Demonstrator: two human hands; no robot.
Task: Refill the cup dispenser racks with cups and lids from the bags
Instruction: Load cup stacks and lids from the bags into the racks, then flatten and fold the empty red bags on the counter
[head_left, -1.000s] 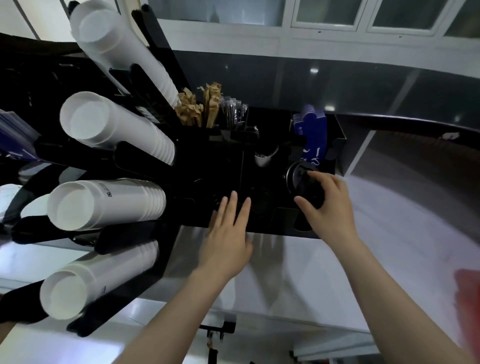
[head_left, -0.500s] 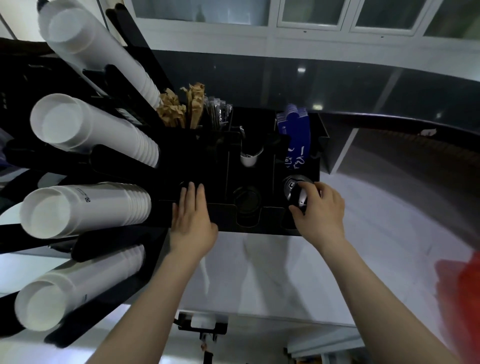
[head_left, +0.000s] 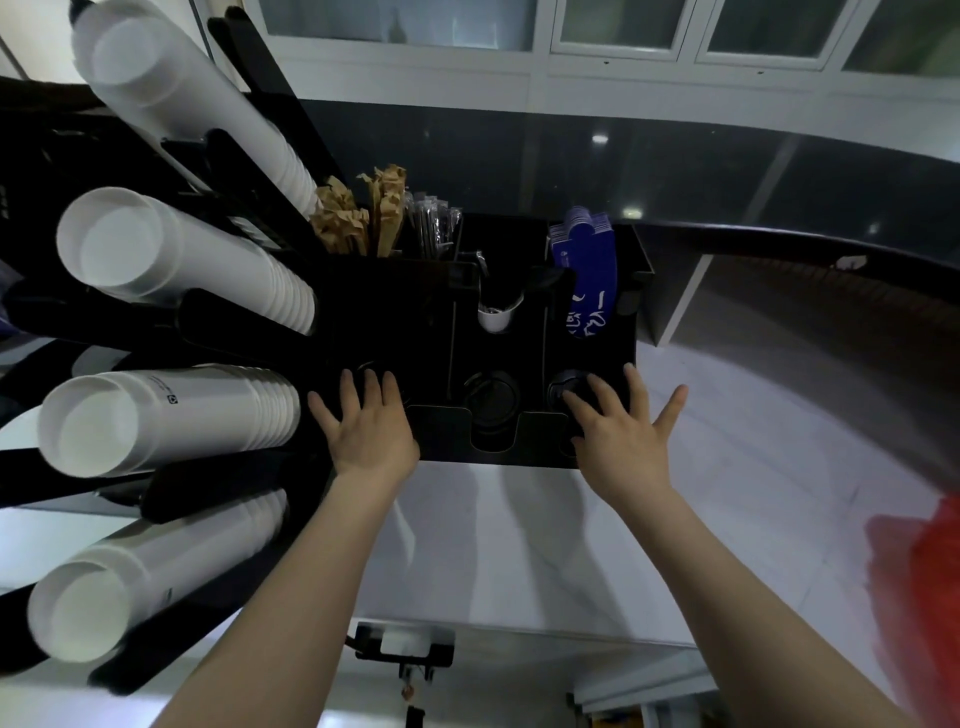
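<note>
Both forearms reach up from the bottom of the frame toward the black organizer (head_left: 540, 291) at centre. Left hand (head_left: 371, 431): palm down, fingers straight and together, resting flat on the organizer's front left edge, gripping nothing. Right hand (head_left: 626, 436): fingers spread and extended, laid over the stack of black lids (head_left: 563, 387) in the right front slot; it touches the top lid but does not grasp it. A second lid stack (head_left: 491, 397) sits in the middle slot, between the hands.

Left side of frame: black dispenser rack (head_left: 218, 322) with four tubes of white paper cups (head_left: 171, 265), mouths toward the viewer, all loaded. Back compartments of the organizer: blue sleeves (head_left: 589, 275) at right, brown packets (head_left: 363, 218) and wrapped straws (head_left: 434, 228) at left, a small white cup (head_left: 496, 317) at centre.

Surface: pale counter (head_left: 519, 540), glossy, carrying arm shadows. A red blurred shape (head_left: 930, 582) lies at the right edge; cannot tell what it is. Dark glossy wall panel (head_left: 675, 171) behind, white cabinets (head_left: 623, 36) along the top.
</note>
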